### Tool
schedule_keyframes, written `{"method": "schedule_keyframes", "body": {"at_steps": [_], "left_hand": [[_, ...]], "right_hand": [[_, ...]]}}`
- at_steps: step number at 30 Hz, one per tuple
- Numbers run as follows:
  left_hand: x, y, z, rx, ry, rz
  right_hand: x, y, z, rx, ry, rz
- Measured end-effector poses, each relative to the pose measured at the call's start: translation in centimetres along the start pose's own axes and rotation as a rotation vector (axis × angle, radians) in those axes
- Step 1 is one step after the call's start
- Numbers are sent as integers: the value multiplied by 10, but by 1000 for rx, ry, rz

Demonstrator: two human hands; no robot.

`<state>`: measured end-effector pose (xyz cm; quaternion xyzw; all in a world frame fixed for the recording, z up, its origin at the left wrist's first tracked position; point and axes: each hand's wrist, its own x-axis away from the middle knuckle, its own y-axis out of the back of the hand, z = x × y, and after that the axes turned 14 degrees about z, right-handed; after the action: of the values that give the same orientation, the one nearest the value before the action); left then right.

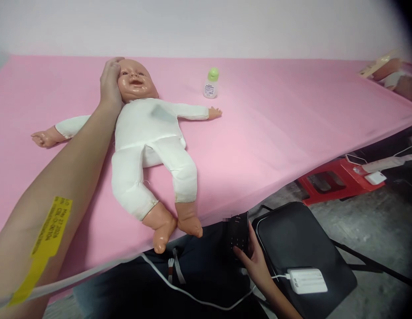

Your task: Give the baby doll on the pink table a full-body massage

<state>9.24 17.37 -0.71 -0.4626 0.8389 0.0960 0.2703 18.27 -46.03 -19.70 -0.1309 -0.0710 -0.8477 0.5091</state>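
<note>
A baby doll [146,122] with a white cloth body lies face up on the pink-covered table [252,146], its feet toward the near edge. My left hand [110,82] cups the side of its head, the fingertips partly hidden behind it. Low down, below the table edge, my right hand [255,257] grips a black smartphone [238,239] with the thumb on its screen. To the doll's right stands a small clear bottle [211,86] with a green cap.
A black folding chair [302,239] holds a white power bank [307,281], with a white cable running across my lap. Behind it is a red stool [339,179] with devices on top. Another doll in plastic wrapping [397,77] lies at the table's far right.
</note>
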Motion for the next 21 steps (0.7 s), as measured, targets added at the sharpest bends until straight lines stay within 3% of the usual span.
{"method": "schedule_keyframes", "body": {"at_steps": [21], "left_hand": [[-1,-3,-4,-2,14,11]], "right_hand": [[5,3,-2,-151,-50,-69]]}}
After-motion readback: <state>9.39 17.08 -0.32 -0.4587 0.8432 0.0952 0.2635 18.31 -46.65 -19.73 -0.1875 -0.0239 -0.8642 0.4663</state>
